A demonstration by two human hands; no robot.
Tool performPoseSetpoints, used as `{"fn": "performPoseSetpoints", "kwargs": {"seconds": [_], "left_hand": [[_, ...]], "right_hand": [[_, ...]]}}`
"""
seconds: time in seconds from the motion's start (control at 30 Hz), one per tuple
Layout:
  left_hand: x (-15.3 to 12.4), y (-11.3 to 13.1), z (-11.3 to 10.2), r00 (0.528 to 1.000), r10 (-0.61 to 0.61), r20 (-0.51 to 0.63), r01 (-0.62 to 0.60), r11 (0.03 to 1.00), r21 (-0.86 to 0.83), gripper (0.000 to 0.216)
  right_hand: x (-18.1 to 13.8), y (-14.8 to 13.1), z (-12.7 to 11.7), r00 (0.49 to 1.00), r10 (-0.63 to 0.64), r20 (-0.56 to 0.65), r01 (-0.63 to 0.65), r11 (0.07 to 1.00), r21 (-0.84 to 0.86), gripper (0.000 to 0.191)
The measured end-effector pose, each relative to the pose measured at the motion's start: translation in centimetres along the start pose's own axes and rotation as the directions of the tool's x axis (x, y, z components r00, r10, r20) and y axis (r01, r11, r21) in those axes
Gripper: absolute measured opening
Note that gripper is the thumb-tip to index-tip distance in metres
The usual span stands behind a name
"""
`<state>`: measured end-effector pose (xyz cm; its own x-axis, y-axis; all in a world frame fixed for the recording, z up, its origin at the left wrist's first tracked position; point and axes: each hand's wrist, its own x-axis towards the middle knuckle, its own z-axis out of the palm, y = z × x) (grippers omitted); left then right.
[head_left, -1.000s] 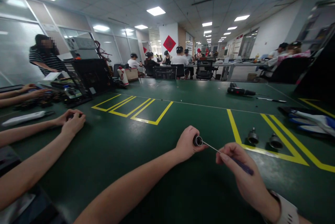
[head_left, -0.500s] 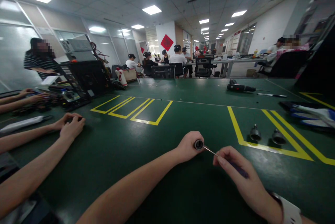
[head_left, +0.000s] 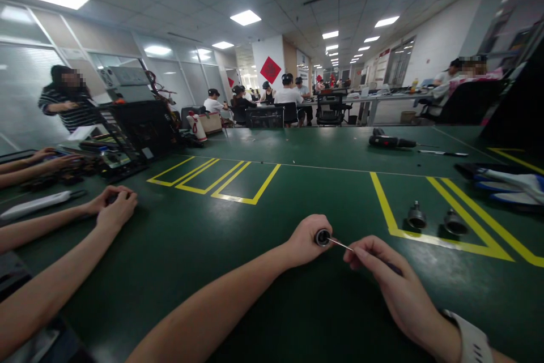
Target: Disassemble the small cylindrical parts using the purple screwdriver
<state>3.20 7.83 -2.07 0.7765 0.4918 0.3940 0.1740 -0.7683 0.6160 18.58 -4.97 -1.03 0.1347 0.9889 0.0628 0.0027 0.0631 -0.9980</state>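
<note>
My left hand (head_left: 306, 240) is closed around a small dark cylindrical part (head_left: 322, 237), whose round end faces my right hand. My right hand (head_left: 385, 278) pinches a thin screwdriver (head_left: 343, 246) with a dark handle. Its metal shaft points left, and its tip sits in the end of the part. Both hands hover just above the green table (head_left: 238, 244). A white band is on my right wrist.
Two more small dark parts (head_left: 416, 218) (head_left: 454, 222) stand on a yellow line to the right. A power driver (head_left: 389, 141) lies farther back. A co-worker's hands (head_left: 113, 204) rest on the table at left, near a white tool (head_left: 36, 204) and black equipment (head_left: 136, 131). Blue and white gloves (head_left: 505, 184) lie at right.
My right hand has moved left, closer to my left hand, pushing the screwdriver shaft deeper into the part. The view has tilted slightly.
</note>
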Motion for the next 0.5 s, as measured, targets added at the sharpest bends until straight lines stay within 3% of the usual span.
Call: {"fn": "performPoseSetpoints", "kwargs": {"seconds": [0.13,0.33,0.5], "left_hand": [[0.01,0.08,0.02,1.000,-0.029,-0.002,0.029,1.000,0.007,0.019],[0.09,-0.09,0.45,0.999,-0.046,-0.023,0.049,0.989,0.139,0.021],[0.03,-0.25,0.51,0.999,0.007,-0.041,-0.002,0.992,0.125,0.021]], "right_hand": [[-0.24,0.28,0.05,1.000,0.025,-0.004,-0.025,0.998,0.061,0.023],[-0.86,-0.21,0.34,0.997,-0.077,0.013,0.078,0.953,-0.293,0.023],[-0.52,-0.27,0.20,0.997,-0.080,0.008,0.079,0.970,-0.228,0.023]]}}
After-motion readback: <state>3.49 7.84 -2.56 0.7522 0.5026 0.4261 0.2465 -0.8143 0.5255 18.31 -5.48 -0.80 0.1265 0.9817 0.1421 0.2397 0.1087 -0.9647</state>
